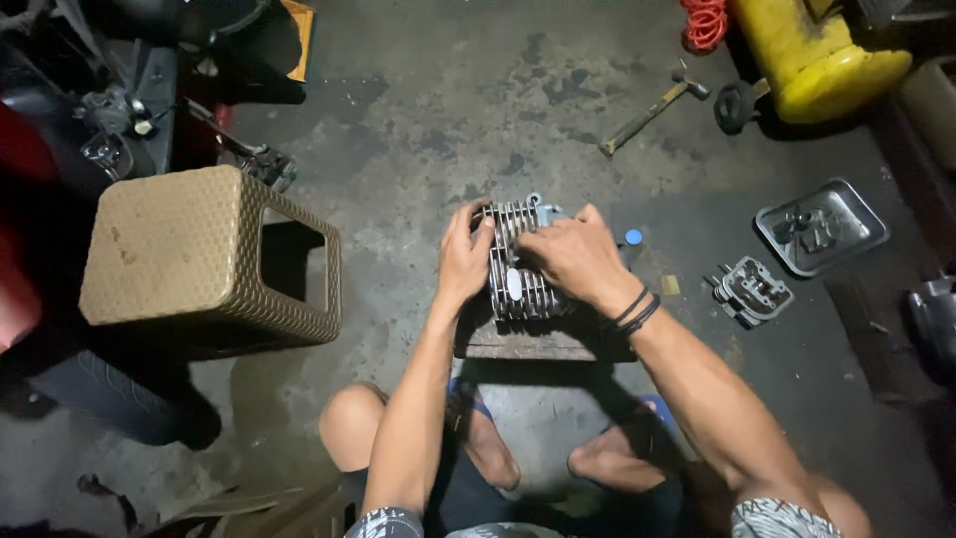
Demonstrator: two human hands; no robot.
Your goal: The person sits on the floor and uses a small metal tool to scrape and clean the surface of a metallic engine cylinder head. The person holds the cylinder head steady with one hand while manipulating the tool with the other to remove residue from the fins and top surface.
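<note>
item: finned metal cylinder head [518,279], resting on a wooden block [528,341] on the concrete floor [448,120], between my knees. my left hand [463,261] grasps its left fins; my right hand [573,257] is clenched over its top right. best handled, i judge, pressed flat against the block. nearby: blue cap [633,237], small engine part [753,291], metal tray [822,225], hammer [652,108], woven stool [204,261].

- The finned engine part [518,269] is partly covered by both hands, so its top face cannot be made out.
- The wooden block [528,341] beneath shows only its front edge.
- The yellow tank [817,55] is cut off by the top edge.
- Small parts in the metal tray [822,227] are too small to tell.
</note>
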